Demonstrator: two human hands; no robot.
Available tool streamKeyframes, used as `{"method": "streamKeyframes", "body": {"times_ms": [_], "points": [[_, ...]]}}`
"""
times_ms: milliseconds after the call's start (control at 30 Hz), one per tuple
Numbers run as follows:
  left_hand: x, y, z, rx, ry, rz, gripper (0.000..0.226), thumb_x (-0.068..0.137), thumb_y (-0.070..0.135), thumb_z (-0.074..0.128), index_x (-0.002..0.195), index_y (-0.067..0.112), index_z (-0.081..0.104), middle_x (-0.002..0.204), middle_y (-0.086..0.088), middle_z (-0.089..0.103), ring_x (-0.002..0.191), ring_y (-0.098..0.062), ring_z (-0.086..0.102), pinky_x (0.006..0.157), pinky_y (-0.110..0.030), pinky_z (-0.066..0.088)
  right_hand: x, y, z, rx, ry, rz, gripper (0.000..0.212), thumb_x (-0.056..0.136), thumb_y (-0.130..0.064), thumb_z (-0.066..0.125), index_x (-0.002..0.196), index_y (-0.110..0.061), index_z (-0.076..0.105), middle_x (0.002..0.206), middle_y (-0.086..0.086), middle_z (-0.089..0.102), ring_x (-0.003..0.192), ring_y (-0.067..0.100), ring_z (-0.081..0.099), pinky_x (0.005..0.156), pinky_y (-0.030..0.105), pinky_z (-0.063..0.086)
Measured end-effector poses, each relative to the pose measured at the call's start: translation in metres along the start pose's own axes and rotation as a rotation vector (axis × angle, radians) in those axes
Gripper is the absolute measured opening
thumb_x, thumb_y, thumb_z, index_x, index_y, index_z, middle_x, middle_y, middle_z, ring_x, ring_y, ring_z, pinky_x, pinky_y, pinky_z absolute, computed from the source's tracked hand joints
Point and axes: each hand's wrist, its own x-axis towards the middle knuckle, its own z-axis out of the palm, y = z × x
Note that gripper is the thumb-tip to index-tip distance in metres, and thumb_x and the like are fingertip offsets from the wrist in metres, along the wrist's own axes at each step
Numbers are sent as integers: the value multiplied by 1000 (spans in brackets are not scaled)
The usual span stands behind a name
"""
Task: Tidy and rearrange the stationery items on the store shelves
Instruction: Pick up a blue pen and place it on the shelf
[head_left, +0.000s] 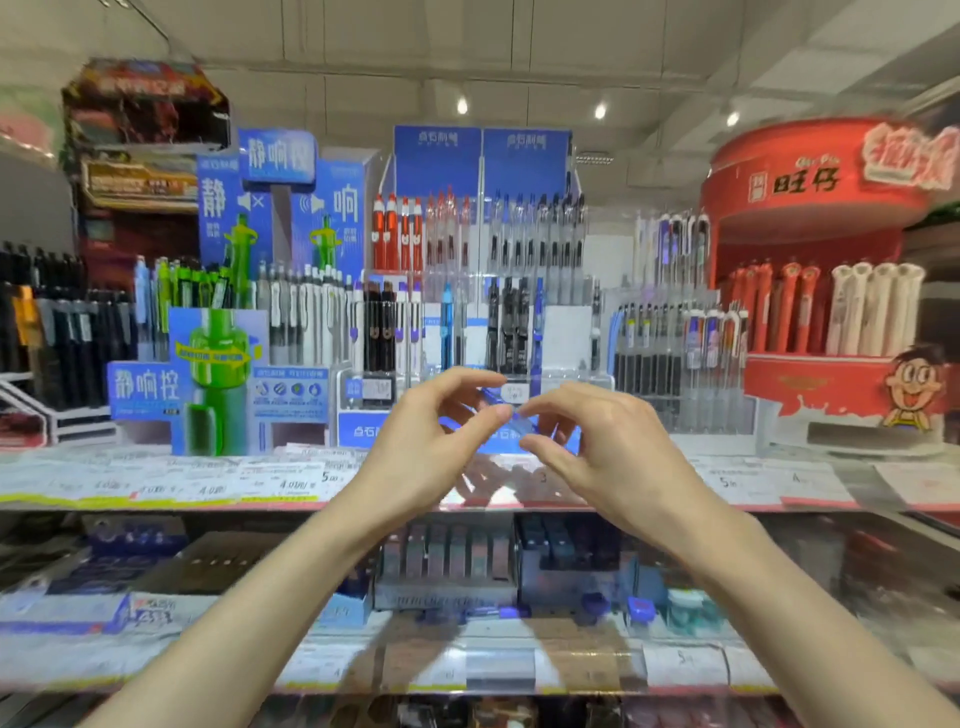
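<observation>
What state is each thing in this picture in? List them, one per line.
left hand: fingers curled, pinching a blue pen
right hand: fingers curled on the same pen
blue pen: held between both hands, off the shelf
red pens: upright in the rack
clear pen rack: one front slot empty

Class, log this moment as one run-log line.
scene: stationery shelf | left hand: pinching blue pen | right hand: pinching same pen | pen: held before clear display | camera: blurred

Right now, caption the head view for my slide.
Both hands pinch a blue pen before the pen display.
</observation>
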Motion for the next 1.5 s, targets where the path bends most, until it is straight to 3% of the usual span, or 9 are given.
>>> {"method": "streamKeyframes", "body": {"times_ms": [167,233,300,367,500,667,867,1033,1500], "points": [[32,-4,5,337,111,170,25,93,34,63,117,26,65,99,13,63,92,-1,58,81,-20,47,30,27,-15,38,173,163,23,89,-31,71,109,-19,71,83,-13,65,71,4,62,75,24,52],[39,-11,10,531,107,257,28,93,33,63,119,23,65,106,11,56,102,-6,52,91,-25,42,42,35,-17,153,260,260,25,89,-30,71,111,-18,71,88,-11,68,76,-1,62,72,14,48],[44,-20,17,646,94,308,30,92,34,63,120,23,65,108,8,54,105,-11,48,94,-28,39,54,38,-15,267,318,332,26,90,-30,70,113,-18,71,93,-9,71,82,1,65,77,20,54],[47,-26,23,697,86,318,32,93,35,62,123,24,64,110,7,55,107,-13,48,94,-28,38,65,37,-13,345,379,368,27,91,-30,69,115,-17,71,97,-7,73,86,5,68,82,25,57],[47,-37,28,703,88,275,30,94,35,60,122,25,63,110,8,53,107,-13,47,94,-33,39,84,36,-10,385,433,382,30,92,-29,68,119,-16,69,102,-6,73,89,5,67,80,14,52],[45,-43,32,718,108,284,29,92,28,61,121,24,63,110,8,53,106,-13,46,92,-29,36,96,39,-5,366,446,387,32,93,-32,66,120,-16,69,101,-6,73,90,5,67,87,25,56],[45,-45,33,671,127,269,27,92,25,60,119,25,63,109,9,53,107,-13,45,94,-31,37,93,46,6,336,347,442,31,93,-27,67,120,-11,69,101,-1,74,84,12,72,86,36,60],[44,-47,35,659,138,259,28,91,23,60,118,26,63,109,10,51,107,-13,44,96,-33,39,88,50,9,312,217,487,34,92,-17,67,125,-8,64,94,-4,71,63,10,72,67,33,63],[42,-48,34,664,124,257,31,93,26,59,124,26,61,113,10,50,112,-12,42,98,-31,36,83,45,14,176,119,498,27,88,-18,70,115,-16,68,91,-6,73,77,17,72,84,43,59]]}}
